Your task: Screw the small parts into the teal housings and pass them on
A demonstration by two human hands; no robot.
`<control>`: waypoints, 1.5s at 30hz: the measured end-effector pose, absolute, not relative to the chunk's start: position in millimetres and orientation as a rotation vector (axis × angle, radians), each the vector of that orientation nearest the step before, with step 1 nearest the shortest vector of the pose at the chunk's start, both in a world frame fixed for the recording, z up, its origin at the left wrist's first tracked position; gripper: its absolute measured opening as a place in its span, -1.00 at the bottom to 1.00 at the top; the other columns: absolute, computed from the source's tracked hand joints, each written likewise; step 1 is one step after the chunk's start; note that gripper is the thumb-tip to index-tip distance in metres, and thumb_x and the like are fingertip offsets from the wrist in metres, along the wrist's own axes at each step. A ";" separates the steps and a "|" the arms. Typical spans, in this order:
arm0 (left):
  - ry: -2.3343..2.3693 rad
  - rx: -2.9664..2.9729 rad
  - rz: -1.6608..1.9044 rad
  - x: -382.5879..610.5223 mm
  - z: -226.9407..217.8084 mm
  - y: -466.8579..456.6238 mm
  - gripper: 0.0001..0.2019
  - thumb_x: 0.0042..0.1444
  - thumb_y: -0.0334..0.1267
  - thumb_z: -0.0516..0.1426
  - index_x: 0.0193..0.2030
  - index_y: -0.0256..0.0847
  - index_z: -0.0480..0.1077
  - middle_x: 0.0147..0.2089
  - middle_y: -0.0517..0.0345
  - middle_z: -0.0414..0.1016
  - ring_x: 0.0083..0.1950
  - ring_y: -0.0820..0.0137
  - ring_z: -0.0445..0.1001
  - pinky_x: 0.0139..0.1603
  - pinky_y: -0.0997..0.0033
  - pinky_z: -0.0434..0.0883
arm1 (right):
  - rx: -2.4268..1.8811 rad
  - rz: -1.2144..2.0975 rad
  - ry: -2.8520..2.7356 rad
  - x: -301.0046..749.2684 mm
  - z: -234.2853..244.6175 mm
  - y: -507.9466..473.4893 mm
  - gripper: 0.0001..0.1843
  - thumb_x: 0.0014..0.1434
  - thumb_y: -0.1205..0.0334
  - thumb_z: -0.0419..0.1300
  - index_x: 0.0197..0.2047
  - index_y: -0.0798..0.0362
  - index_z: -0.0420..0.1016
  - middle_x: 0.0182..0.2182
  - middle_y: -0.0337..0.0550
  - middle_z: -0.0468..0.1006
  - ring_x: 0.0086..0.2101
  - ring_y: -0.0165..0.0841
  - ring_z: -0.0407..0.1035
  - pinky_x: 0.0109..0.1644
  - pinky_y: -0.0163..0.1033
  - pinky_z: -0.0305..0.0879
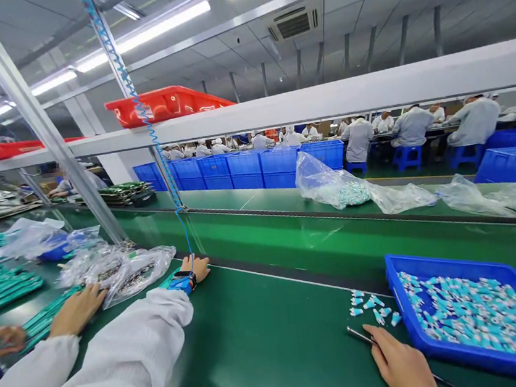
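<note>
My left hand [195, 268], in a white sleeve with a dark watch and a blue wrist strap, reaches to the bench's back edge. Its bent fingers close over a teal strip [171, 279], partly hidden by the wrist and hand. At lower right, my right hand [400, 360] holds a slim metal rod-like tool [360, 334] low over the green bench; its exact kind is unclear. Just beyond those fingers lie several loose small teal-and-white parts [377, 308]. To their right stands a blue tray [443, 346] holding many of the same parts.
A co-worker's hand [78, 310] rests on teal strips [44, 320] at left, beside clear plastic bags [139, 272]. A coiled blue cord [153, 137] hangs by a metal post. More bags [326, 182] lie on the rear ledge. Overhead sits a red tray [168, 104].
</note>
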State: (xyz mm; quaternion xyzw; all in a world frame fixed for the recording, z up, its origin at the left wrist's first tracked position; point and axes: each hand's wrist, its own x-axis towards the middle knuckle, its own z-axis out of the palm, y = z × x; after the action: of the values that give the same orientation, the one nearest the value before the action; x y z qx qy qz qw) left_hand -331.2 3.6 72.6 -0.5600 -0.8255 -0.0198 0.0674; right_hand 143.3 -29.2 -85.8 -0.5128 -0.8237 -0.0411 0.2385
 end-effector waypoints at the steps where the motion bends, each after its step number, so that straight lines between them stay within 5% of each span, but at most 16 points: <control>1: -2.474 -1.696 -0.030 -333.2 73.1 4.6 -0.88 0.14 -0.23 0.08 -0.34 -0.23 0.36 -0.27 0.12 0.48 -0.01 0.26 0.32 0.07 0.08 0.21 | -1.375 -0.123 -2.243 144.0 -87.8 -30.2 -0.57 0.25 0.37 -0.20 -0.06 0.00 0.44 -0.20 -0.18 0.59 -0.48 -0.37 0.51 -0.53 -0.31 0.38; 14: -2.320 -1.833 0.061 -294.8 95.6 -2.7 -0.88 0.02 -0.38 0.02 -0.51 -0.26 0.28 -0.45 0.08 0.51 -0.14 0.23 0.34 -0.04 0.17 0.19 | -1.290 0.054 -2.140 144.9 -65.0 -34.0 -0.62 0.19 0.36 -0.13 -0.12 0.01 0.47 -0.26 -0.17 0.61 -0.46 -0.31 0.51 -0.51 -0.27 0.35; 20: -2.228 -2.088 0.108 -212.1 76.5 -14.2 -0.85 0.02 -0.26 0.07 -0.33 -0.24 0.42 -0.34 0.00 0.53 -0.08 0.15 0.40 0.02 0.10 0.20 | -1.283 0.253 -2.026 145.2 -40.7 -37.5 -0.69 0.14 0.32 -0.04 -0.23 0.11 0.53 -0.39 -0.07 0.60 -0.46 -0.25 0.48 -0.40 -0.23 0.31; 26: -2.200 -2.453 0.171 -103.8 50.0 -39.3 -0.65 0.06 -0.06 -0.01 -0.18 -0.24 0.42 -0.22 -0.17 0.52 -0.21 0.12 0.49 -0.25 0.23 0.34 | -1.153 0.447 -1.814 148.4 0.2 -59.0 -0.67 0.23 0.13 -0.04 -0.25 0.14 0.47 -0.42 -0.06 0.50 -0.39 -0.34 0.37 -0.24 -0.23 0.30; 31: -2.125 -2.638 0.154 -39.0 39.3 -52.4 -0.58 0.06 0.00 -0.05 -0.14 -0.28 0.39 -0.17 -0.19 0.51 -0.12 0.01 0.48 -0.21 0.16 0.38 | -0.995 0.702 -1.556 152.1 41.2 -86.8 -0.62 0.33 0.07 -0.21 -0.16 0.11 0.32 -0.54 -0.25 0.33 -0.49 -0.44 0.28 -0.35 -0.27 0.29; 36: -2.027 -2.690 0.104 -7.1 34.9 -54.5 -0.57 0.08 0.02 -0.08 -0.20 -0.26 0.42 -0.17 -0.13 0.51 -0.11 0.07 0.49 -0.20 0.22 0.39 | -0.597 1.268 -1.064 148.1 61.1 -104.1 -0.71 0.21 0.01 0.07 -0.39 0.05 0.29 -0.69 -0.45 -0.01 -0.69 -0.56 -0.11 -0.62 -0.43 -0.01; 40: -1.915 -2.757 0.089 5.4 32.6 -57.2 -0.54 0.10 0.04 -0.10 -0.21 -0.29 0.43 -0.19 -0.12 0.51 -0.12 0.08 0.49 -0.20 0.24 0.38 | -0.509 1.356 -1.016 138.2 61.6 -108.3 -0.47 0.23 -0.14 -0.01 -0.60 0.06 0.08 -0.72 -0.44 -0.16 -0.72 -0.57 -0.26 -0.66 -0.45 -0.16; 45: -1.768 -2.832 0.123 15.9 27.3 -56.6 -0.54 0.12 0.03 -0.11 -0.13 -0.29 0.39 -0.20 -0.09 0.51 -0.12 0.10 0.49 -0.20 0.26 0.34 | -0.557 1.265 -0.997 126.2 55.0 -109.4 -0.42 0.23 -0.17 -0.03 -0.63 0.05 -0.04 -0.72 -0.44 -0.21 -0.73 -0.58 -0.28 -0.68 -0.45 -0.21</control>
State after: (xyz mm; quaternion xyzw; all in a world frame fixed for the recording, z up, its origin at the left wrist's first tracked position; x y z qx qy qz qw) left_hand 15.9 -56.6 27.3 -0.8435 -0.5266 0.0366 -0.0997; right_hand 126.2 -109.4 55.0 -0.2458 -0.4403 0.5587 0.6585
